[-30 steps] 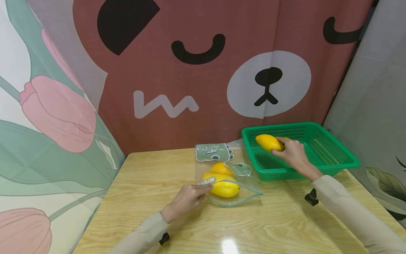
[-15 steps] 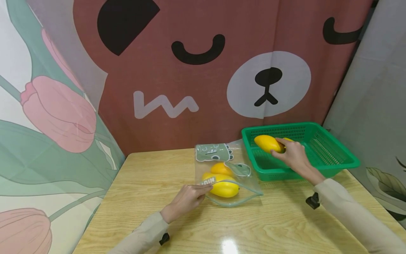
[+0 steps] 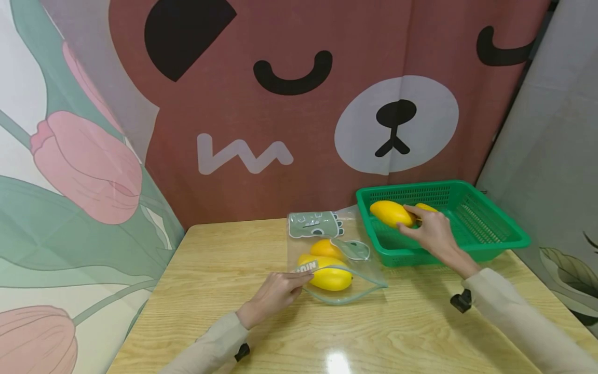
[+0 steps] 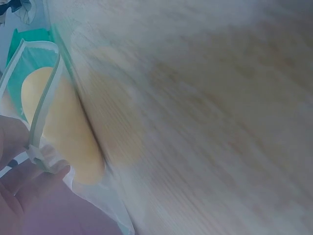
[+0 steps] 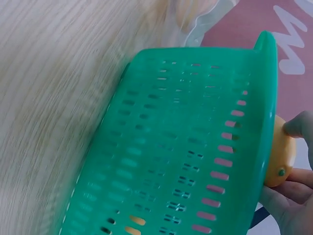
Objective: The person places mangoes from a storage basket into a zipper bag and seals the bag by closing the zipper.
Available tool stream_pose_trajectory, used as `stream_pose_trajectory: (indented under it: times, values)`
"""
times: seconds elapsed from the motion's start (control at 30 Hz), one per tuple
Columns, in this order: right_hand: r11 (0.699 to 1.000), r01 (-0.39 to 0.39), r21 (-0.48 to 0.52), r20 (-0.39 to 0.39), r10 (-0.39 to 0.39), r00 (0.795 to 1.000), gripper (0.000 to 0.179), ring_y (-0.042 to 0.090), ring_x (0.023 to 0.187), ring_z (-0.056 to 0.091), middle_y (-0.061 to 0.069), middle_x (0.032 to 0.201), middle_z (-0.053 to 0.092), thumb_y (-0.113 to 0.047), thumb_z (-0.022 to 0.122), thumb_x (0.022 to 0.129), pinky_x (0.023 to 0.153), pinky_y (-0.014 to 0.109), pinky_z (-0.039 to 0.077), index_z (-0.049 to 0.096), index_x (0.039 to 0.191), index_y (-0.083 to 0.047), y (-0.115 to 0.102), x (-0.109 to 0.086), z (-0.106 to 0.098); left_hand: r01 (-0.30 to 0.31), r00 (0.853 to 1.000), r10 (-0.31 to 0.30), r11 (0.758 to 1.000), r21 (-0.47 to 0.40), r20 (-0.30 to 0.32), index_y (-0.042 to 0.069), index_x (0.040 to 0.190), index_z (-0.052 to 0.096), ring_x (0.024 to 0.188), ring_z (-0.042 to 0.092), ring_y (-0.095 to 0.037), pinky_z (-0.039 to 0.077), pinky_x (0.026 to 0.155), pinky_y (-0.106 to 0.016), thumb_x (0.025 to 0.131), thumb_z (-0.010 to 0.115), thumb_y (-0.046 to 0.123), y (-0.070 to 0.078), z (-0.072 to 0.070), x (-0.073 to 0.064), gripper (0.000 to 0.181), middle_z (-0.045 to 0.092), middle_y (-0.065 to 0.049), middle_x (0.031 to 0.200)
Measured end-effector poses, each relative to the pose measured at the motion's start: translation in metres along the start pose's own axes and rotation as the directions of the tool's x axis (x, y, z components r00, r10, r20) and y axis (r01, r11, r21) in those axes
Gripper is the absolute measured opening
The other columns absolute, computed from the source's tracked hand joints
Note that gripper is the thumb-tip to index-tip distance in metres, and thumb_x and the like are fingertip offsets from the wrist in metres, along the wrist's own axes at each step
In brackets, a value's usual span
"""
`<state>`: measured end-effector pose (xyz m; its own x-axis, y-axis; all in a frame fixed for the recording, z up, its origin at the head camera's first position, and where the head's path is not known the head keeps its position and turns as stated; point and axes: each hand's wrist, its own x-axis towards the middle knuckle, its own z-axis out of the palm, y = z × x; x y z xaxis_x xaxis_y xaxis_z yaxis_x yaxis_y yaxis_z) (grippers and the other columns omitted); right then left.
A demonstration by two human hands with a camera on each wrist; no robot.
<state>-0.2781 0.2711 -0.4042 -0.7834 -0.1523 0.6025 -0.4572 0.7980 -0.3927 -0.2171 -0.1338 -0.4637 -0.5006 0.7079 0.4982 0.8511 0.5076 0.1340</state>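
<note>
A clear zip bag (image 3: 374, 275) with a green cartoon print lies on the table, its mouth gaping towards me. Inside it are two yellow mangoes, the nearer mango (image 3: 331, 278) close to the mouth. My left hand (image 3: 275, 293) pinches the bag's rim at its left corner; the left wrist view shows thumb and fingers (image 4: 36, 183) on the zip strip. My right hand (image 3: 432, 231) grips a mango (image 3: 390, 213) by its right end, over the left part of the green basket (image 3: 490, 244). Another mango (image 3: 426, 206) shows partly behind that hand.
The perforated basket stands at the table's back right, just right of the bag. Behind the wooden table (image 3: 224, 265) hangs a brown bear-print curtain (image 3: 308, 119). In the right wrist view the basket's wall hides much of its inside.
My right hand has turned slightly, and the mango in it has shifted a little left. More of the mango behind that hand shows. My left hand and the bag have stayed put.
</note>
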Motion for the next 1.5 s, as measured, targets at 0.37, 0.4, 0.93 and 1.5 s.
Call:
stream_pose_trajectory:
  times: [0.37, 0.4, 0.93, 1.5]
  values:
    - [0.998, 0.047, 0.041, -0.049, -0.045, 0.998, 0.046, 0.014, 0.054, 0.052, 0.019, 0.091, 0.071, -0.015, 0.080, 0.080, 0.051, 0.029, 0.041, 0.067, 0.119, 0.007, -0.010, -0.004, 0.001, 0.003, 1.000, -0.003, 1.000, -0.009, -0.005, 0.005, 0.119, 0.071, 0.104, 0.067, -0.018, 0.056, 0.076, -0.022, 0.078, 0.071, -0.011, 0.001, -0.001, 0.001, 0.044, 0.068, -0.007, 0.120]
    - [0.998, 0.044, 0.050, -0.047, -0.041, 0.998, 0.047, 0.016, 0.056, 0.055, 0.019, 0.092, 0.071, -0.015, 0.080, 0.080, 0.051, 0.028, 0.041, 0.067, 0.119, 0.007, -0.010, -0.005, 0.001, 0.002, 1.000, -0.002, 1.000, -0.009, -0.005, 0.005, 0.119, 0.071, 0.103, 0.068, -0.018, 0.056, 0.076, -0.022, 0.078, 0.071, -0.011, 0.001, -0.001, 0.001, 0.044, 0.069, -0.007, 0.120]
    - [0.988, 0.005, 0.151, -0.019, -0.002, 1.000, 0.048, 0.034, 0.078, 0.072, 0.024, 0.102, 0.070, -0.013, 0.080, 0.081, 0.053, 0.018, 0.049, 0.065, 0.123, 0.007, -0.019, -0.010, -0.002, -0.006, 1.000, 0.006, 1.000, -0.008, -0.021, 0.005, 0.119, 0.071, 0.103, 0.068, -0.020, 0.056, 0.077, -0.023, 0.078, 0.071, -0.011, 0.001, 0.000, 0.001, 0.043, 0.069, -0.008, 0.120]
    - [0.966, -0.029, 0.256, 0.039, 0.020, 0.999, 0.048, 0.039, 0.085, 0.071, 0.027, 0.113, 0.067, -0.010, 0.080, 0.082, 0.060, 0.013, 0.052, 0.064, 0.124, 0.008, -0.032, -0.017, -0.003, -0.004, 1.000, 0.004, 1.000, -0.007, -0.018, 0.005, 0.119, 0.072, 0.102, 0.068, -0.019, 0.055, 0.073, -0.020, 0.079, 0.071, -0.011, 0.000, 0.000, 0.001, 0.043, 0.069, -0.008, 0.119]
